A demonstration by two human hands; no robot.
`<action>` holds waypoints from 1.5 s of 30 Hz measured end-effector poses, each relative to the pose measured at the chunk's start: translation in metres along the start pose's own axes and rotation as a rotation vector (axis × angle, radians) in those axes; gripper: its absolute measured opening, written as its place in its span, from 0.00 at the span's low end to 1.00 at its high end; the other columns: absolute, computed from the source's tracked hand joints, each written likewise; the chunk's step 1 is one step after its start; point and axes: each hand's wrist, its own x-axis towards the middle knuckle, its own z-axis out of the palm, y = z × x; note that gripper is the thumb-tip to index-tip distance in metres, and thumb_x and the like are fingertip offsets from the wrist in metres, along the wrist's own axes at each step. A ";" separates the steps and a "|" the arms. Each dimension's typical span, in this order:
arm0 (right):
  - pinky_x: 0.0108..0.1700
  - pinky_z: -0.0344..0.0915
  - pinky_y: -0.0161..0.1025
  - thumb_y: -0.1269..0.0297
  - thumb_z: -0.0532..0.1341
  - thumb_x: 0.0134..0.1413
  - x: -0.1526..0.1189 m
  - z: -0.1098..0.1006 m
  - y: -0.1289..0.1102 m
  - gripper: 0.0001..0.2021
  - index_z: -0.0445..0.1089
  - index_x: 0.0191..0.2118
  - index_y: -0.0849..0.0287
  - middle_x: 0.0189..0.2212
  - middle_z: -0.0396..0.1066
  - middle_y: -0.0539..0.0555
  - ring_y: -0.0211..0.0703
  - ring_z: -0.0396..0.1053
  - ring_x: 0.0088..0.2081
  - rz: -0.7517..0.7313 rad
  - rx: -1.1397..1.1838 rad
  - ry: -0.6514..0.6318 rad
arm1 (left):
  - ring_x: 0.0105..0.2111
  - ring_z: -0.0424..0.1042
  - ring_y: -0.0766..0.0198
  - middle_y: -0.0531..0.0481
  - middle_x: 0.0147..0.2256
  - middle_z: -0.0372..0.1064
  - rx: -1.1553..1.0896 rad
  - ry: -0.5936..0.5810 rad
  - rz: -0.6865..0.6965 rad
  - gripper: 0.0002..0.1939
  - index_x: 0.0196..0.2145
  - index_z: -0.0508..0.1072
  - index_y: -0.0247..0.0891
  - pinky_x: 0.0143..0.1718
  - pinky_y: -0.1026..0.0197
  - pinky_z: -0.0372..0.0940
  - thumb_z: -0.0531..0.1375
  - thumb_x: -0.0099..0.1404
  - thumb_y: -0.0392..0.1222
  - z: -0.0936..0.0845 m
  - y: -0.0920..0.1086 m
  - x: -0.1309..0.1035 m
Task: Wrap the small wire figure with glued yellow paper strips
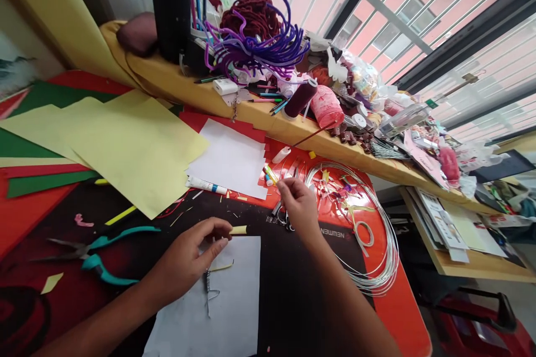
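My left hand (195, 254) pinches a small pale yellow strip (238, 230) that sticks out to the right of its fingertips. Under that hand lies a white sheet (234, 301) bearing a bent wire piece (208, 293) and a thin yellow strip (223, 266). My right hand (298, 203) is raised over the scissors, thumb and forefinger pressed together at a yellow tube-like item (271, 173); whether anything is between the fingertips is too small to tell. Part of the scissors (282, 217) shows beside the right hand.
Teal-handled pliers (100, 254) lie at the left. Yellow paper sheets (138, 145) and a white sheet (230, 156) lie further back, with a glue tube (207, 185) in front. Coiled wire (387, 245) rests on the right. The sill (167, 81) holds purple pipe cleaners (259, 50).
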 end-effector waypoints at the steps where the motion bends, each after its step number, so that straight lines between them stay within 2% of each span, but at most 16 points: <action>1: 0.24 0.56 0.36 0.48 0.65 0.65 -0.014 0.005 -0.001 0.15 0.75 0.36 0.56 0.20 0.63 0.44 0.38 0.58 0.21 0.009 0.003 -0.068 | 0.43 0.80 0.58 0.48 0.44 0.80 -0.027 0.019 -0.023 0.11 0.49 0.75 0.42 0.41 0.58 0.77 0.57 0.76 0.48 -0.001 0.002 0.000; 4: 0.25 0.57 0.35 0.51 0.65 0.66 -0.049 0.018 -0.003 0.14 0.77 0.36 0.56 0.21 0.66 0.46 0.38 0.61 0.22 0.018 0.020 -0.202 | 0.45 0.80 0.57 0.48 0.45 0.80 -0.077 0.078 -0.029 0.13 0.50 0.75 0.42 0.46 0.55 0.77 0.58 0.75 0.49 -0.002 0.005 -0.001; 6: 0.25 0.59 0.35 0.53 0.64 0.66 -0.065 0.023 -0.003 0.13 0.78 0.37 0.57 0.23 0.69 0.48 0.38 0.62 0.23 0.027 0.035 -0.241 | 0.45 0.80 0.57 0.47 0.44 0.80 -0.133 0.078 -0.036 0.13 0.51 0.75 0.42 0.48 0.54 0.77 0.59 0.74 0.49 -0.003 0.007 -0.001; 9: 0.27 0.59 0.35 0.57 0.64 0.66 -0.081 0.025 -0.002 0.10 0.79 0.40 0.57 0.26 0.73 0.49 0.38 0.63 0.24 0.002 -0.024 -0.265 | 0.45 0.80 0.56 0.46 0.42 0.80 -0.285 0.015 -0.092 0.15 0.50 0.74 0.41 0.48 0.52 0.76 0.59 0.73 0.51 -0.006 0.007 -0.001; 12: 0.30 0.61 0.36 0.60 0.65 0.65 -0.091 0.024 -0.003 0.08 0.80 0.42 0.56 0.27 0.72 0.49 0.39 0.65 0.26 -0.064 -0.108 -0.242 | 0.44 0.79 0.55 0.46 0.41 0.80 -0.407 -0.078 -0.169 0.16 0.51 0.73 0.41 0.48 0.51 0.75 0.60 0.72 0.53 -0.008 0.008 0.000; 18: 0.32 0.63 0.36 0.61 0.64 0.65 -0.098 0.020 -0.009 0.10 0.80 0.47 0.56 0.26 0.69 0.48 0.39 0.65 0.26 -0.159 -0.156 -0.169 | 0.42 0.77 0.56 0.47 0.40 0.78 -0.481 -0.195 -0.214 0.16 0.48 0.72 0.41 0.46 0.52 0.72 0.62 0.70 0.54 -0.006 0.011 0.000; 24: 0.34 0.65 0.36 0.63 0.63 0.67 -0.100 0.018 -0.012 0.10 0.80 0.48 0.57 0.30 0.75 0.51 0.40 0.69 0.28 -0.237 -0.243 -0.183 | 0.43 0.77 0.55 0.47 0.40 0.78 -0.451 -0.235 -0.230 0.17 0.48 0.72 0.40 0.47 0.52 0.71 0.61 0.69 0.55 -0.002 0.013 -0.003; 28: 0.36 0.67 0.37 0.65 0.63 0.67 -0.101 0.017 -0.012 0.08 0.80 0.44 0.56 0.33 0.80 0.53 0.41 0.72 0.29 -0.267 -0.265 -0.183 | 0.43 0.77 0.55 0.47 0.40 0.78 -0.444 -0.245 -0.228 0.18 0.47 0.72 0.40 0.47 0.51 0.71 0.62 0.69 0.55 -0.001 0.013 -0.003; 32: 0.36 0.67 0.36 0.66 0.62 0.68 -0.103 0.017 -0.013 0.07 0.79 0.40 0.56 0.35 0.82 0.53 0.42 0.74 0.31 -0.275 -0.247 -0.192 | 0.43 0.77 0.55 0.47 0.39 0.78 -0.437 -0.247 -0.231 0.17 0.47 0.72 0.40 0.47 0.51 0.71 0.61 0.69 0.55 0.000 0.013 -0.003; 37: 0.35 0.65 0.36 0.66 0.62 0.67 -0.104 0.021 -0.012 0.08 0.79 0.39 0.56 0.33 0.81 0.52 0.41 0.72 0.30 -0.274 -0.234 -0.178 | 0.43 0.77 0.55 0.47 0.40 0.78 -0.452 -0.250 -0.229 0.17 0.47 0.73 0.40 0.47 0.51 0.71 0.62 0.69 0.55 0.000 0.012 -0.003; 45: 0.31 0.61 0.35 0.64 0.62 0.65 -0.111 0.028 -0.004 0.08 0.78 0.35 0.57 0.27 0.73 0.49 0.38 0.66 0.26 -0.151 -0.147 -0.142 | 0.43 0.78 0.55 0.47 0.41 0.78 -0.476 -0.223 -0.251 0.17 0.48 0.74 0.40 0.47 0.52 0.72 0.63 0.68 0.53 0.002 0.009 -0.003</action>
